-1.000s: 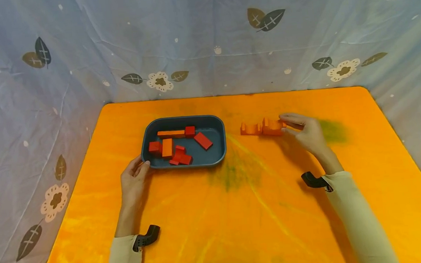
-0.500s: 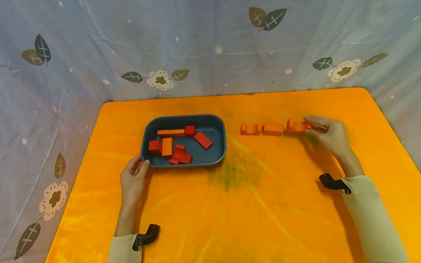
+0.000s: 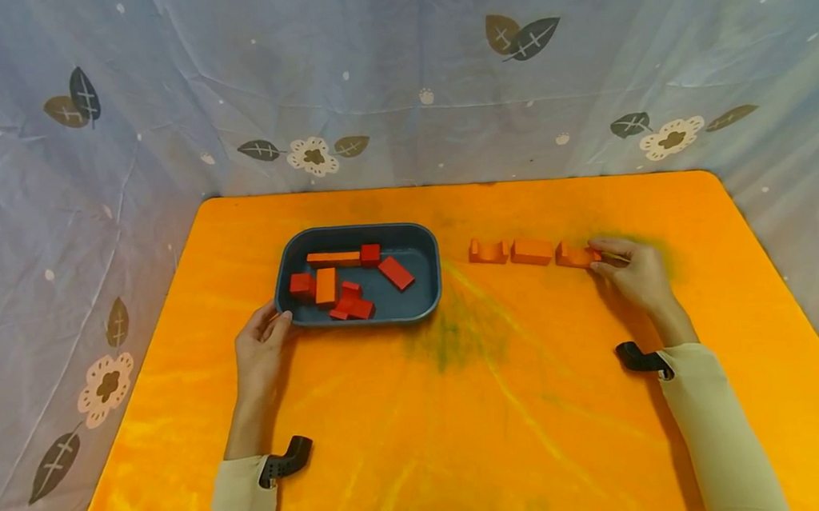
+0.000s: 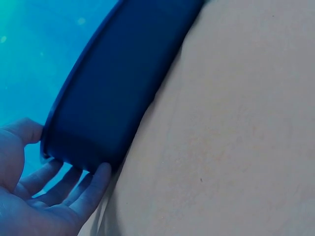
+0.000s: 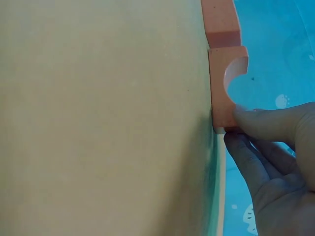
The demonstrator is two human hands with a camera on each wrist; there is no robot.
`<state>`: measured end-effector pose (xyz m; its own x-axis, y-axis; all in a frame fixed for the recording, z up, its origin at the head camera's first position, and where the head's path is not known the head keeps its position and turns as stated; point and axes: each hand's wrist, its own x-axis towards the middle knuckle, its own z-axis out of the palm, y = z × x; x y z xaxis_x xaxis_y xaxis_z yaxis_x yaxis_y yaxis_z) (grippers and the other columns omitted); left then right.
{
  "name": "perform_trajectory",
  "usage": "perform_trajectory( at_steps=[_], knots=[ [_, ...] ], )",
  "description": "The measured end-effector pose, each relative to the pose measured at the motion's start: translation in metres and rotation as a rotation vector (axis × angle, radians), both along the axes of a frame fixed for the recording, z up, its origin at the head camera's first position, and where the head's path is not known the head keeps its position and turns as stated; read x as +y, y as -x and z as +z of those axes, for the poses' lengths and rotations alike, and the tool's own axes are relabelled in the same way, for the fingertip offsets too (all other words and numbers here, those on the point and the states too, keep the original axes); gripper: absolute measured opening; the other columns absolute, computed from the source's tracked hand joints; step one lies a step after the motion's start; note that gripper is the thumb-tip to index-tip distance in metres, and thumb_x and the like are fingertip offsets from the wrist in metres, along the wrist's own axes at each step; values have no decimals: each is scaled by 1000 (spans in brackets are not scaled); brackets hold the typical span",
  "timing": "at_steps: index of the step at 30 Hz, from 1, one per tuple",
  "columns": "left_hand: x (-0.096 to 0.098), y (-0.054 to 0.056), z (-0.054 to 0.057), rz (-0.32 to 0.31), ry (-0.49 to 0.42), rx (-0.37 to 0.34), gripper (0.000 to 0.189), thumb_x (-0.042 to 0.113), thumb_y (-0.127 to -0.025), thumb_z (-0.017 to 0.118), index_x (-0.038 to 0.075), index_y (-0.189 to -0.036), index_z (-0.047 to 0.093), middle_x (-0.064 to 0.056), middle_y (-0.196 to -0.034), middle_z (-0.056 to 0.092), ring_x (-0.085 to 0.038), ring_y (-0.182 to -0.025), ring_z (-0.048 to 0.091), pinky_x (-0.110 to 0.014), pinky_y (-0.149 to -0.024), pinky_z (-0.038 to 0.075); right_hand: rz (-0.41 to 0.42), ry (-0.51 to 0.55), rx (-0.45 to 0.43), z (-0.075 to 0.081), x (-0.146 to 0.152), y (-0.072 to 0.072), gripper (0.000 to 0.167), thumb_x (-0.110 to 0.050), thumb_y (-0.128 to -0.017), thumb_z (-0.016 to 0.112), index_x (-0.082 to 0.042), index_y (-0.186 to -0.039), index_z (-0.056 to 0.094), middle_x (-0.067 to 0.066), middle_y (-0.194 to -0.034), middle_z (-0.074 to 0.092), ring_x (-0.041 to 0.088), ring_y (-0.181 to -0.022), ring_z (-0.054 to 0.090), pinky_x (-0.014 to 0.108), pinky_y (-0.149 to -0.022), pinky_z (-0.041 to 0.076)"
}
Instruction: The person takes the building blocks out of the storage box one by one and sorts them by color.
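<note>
Pale curtains (image 3: 380, 65) printed with leaves and flowers hang behind the yellow-orange table (image 3: 393, 409), which fills much of the lower frame. Right of centre, three orange pieces run in a row: a notched block (image 3: 489, 255), a plain block (image 3: 532, 251) and, at your right hand (image 3: 635, 274), a second notched block (image 3: 576, 257) with its hollow facing up. It sits just beside the plain block; whether their ends touch, you can't quite tell. To square it well, you'd best slide it flat with small nudges, matching its long side to its neighbours; a hard push would probably skew the row. Your right fingers are nearly closed, parted only by the block: they pinch its far right end, thumb on one side and fingertips opposite, leaving most of its length free. Left of centre, your left hand (image 3: 259, 347) grips the lower-left corner of the dark tray (image 3: 402, 304), thumb and fingers bracketing it from outside. A light hold there should be enough to steady the tray and the red and orange blocks inside it
</note>
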<state>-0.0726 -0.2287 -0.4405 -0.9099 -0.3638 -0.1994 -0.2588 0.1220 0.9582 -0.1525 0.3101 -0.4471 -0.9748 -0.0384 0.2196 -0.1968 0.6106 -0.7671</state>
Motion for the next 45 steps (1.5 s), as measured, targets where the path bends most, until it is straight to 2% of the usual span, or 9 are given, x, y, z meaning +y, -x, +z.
perform_trajectory(
  at_steps=[7, 15, 19, 25, 28, 31, 33, 40, 45],
  knots=[
    [-1, 1, 0, -7, 2, 21, 46, 25, -98, 60, 9, -141, 53, -9, -138, 53, -10, -113, 56, -17, -94, 49, -10, -17, -26, -2, 0, 2, 36, 7, -84, 72, 7, -120, 66, 27, -123, 62, -20, -95, 49, 1, -80, 44],
    [-1, 1, -1, 2, -14, 9, 48, 25, -98, 61, 8, -142, 51, -11, -138, 54, -10, -113, 56, -18, -94, 49, 35, 89, -86, 1, 2, 1, 42, 8, -85, 70, 12, -126, 59, 33, -126, 56, -9, -100, 59, 7, -79, 50],
    [-1, 0, -2, -1, -18, 9, 48, 25, -98, 61, 8, -142, 51, -11, -138, 54, -11, -113, 56, -17, -94, 49, 24, 61, -41, 9, 0, 0, 40, 4, -87, 70, 11, -125, 61, 32, -125, 58, -8, -101, 59, 6, -80, 48],
    [-1, 0, -2, 3, -30, 21, 48, 25, -98, 61, 7, -142, 51, -12, -138, 54, -13, -114, 56, -16, -93, 49, -5, -23, 38, 26, -21, 2, 33, -3, -86, 74, 4, -118, 68, 23, -118, 66, -12, -95, 59, 3, -80, 46],
    [0, 1, -2, 8, -29, 23, 49, 25, -98, 61, 6, -141, 51, -12, -138, 54, -13, -114, 56, -16, -92, 50, 23, -19, 22, 32, -37, 4, 33, -2, -86, 74, 5, -117, 68, 22, -117, 67, 7, -102, 65, 2, -79, 45],
    [0, 1, -2, 11, -30, 24, 48, 24, -98, 61, 6, -141, 51, -12, -138, 54, -11, -113, 57, -16, -92, 50, 44, -17, 6, 35, -52, 9, 32, -2, -86, 73, 4, -118, 69, 20, -117, 67, 28, -108, 64, 0, -79, 43],
    [0, 1, -2, 13, -36, 25, 48, 23, -98, 61, 5, -141, 51, -13, -138, 53, -11, -113, 57, -17, -93, 50, 69, -14, 10, 35, -62, 12, 32, -3, -87, 73, 4, -118, 69, 20, -117, 67, 33, -109, 62, 1, -80, 43],
    [0, 2, -2, 21, -61, 30, 47, 21, -98, 61, 5, -141, 51, -12, -138, 53, -13, -114, 56, -17, -93, 50, 166, 47, -12, 40, -96, 21, 33, -6, -87, 74, 1, -119, 69, 19, -118, 67, 34, -107, 65, 11, -81, 52],
    [0, 2, -1, 15, -66, 19, 47, 21, -98, 61, 6, -142, 50, -11, -139, 52, -13, -114, 56, -18, -94, 49, 229, 82, -24, 44, -119, 23, 33, -5, -87, 74, 1, -118, 69, 18, -119, 67, 35, -107, 65, 32, -86, 56]
  ],
)
